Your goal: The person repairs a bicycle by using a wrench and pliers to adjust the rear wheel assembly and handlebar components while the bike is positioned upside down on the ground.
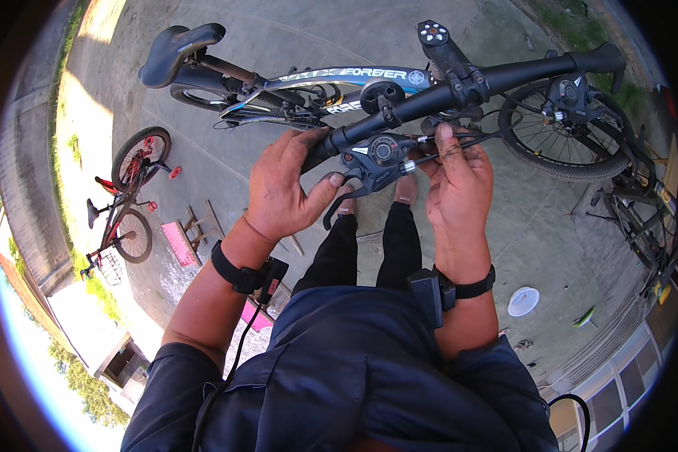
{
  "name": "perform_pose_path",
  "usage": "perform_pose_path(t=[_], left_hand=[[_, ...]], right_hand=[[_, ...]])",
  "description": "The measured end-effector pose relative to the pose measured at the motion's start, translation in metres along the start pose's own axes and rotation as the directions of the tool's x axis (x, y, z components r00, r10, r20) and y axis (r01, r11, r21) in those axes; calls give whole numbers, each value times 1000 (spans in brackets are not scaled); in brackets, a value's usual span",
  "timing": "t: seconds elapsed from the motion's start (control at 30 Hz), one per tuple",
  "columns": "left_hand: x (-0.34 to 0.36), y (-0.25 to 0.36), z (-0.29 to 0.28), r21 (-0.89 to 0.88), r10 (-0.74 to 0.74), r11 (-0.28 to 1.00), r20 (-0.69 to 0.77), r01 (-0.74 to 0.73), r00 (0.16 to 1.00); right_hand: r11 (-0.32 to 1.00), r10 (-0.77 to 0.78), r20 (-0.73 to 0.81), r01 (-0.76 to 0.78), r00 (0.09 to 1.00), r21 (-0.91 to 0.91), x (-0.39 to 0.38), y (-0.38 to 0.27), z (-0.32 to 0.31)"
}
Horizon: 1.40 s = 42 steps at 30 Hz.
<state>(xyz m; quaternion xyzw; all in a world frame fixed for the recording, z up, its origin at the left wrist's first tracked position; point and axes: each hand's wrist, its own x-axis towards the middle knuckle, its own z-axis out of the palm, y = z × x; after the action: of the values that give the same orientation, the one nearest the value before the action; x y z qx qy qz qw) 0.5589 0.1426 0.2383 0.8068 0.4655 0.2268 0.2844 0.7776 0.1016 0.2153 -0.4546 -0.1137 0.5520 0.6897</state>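
A bicycle with a white, blue and black frame [339,89] stands before me, its black handlebar [422,103] running across the view. My left hand [282,184] is closed round the handlebar grip [319,153], its thumb resting by the shifter and brake lever unit [383,154]. The black brake lever [333,209] hangs below that unit. Just right of the unit, my right hand [459,177] pinches a thin black cable [476,138] between thumb and fingers. Parts of those fingers are hidden behind the thumb. Silver cable adjusters [408,166] show between unit and hand.
The saddle [179,54] is at the far left, the front wheel [569,129] at the right. A red and black bicycle [124,196] is at the left near a pink-topped bench [179,242]. More bike parts [640,226] and a white round lid-like thing [523,301] are at the right.
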Motion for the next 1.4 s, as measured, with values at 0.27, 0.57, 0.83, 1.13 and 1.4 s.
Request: perform_pose_path(t=[0.27, 0.57, 0.83, 1.13, 1.4], left_hand=[[1, 2, -1, 28, 21, 999, 13, -21, 1000], [5, 2, 2, 47, -10, 999, -3, 10, 1000], [5, 1, 6, 90, -4, 996, -19, 6, 1000], [6, 2, 8, 104, 12, 995, -38, -8, 999], [6, 3, 9, 99, 13, 995, -42, -9, 999]], right_hand=[[999, 41, 14, -42, 999, 14, 0, -4, 0], [994, 101, 46, -102, 994, 31, -1, -5, -4], [984, 170, 110, -175, 979, 41, -8, -9, -19], [988, 154, 225, -144, 962, -62, -9, -12, -35], [985, 173, 233, -174, 957, -16, -9, 10, -18]])
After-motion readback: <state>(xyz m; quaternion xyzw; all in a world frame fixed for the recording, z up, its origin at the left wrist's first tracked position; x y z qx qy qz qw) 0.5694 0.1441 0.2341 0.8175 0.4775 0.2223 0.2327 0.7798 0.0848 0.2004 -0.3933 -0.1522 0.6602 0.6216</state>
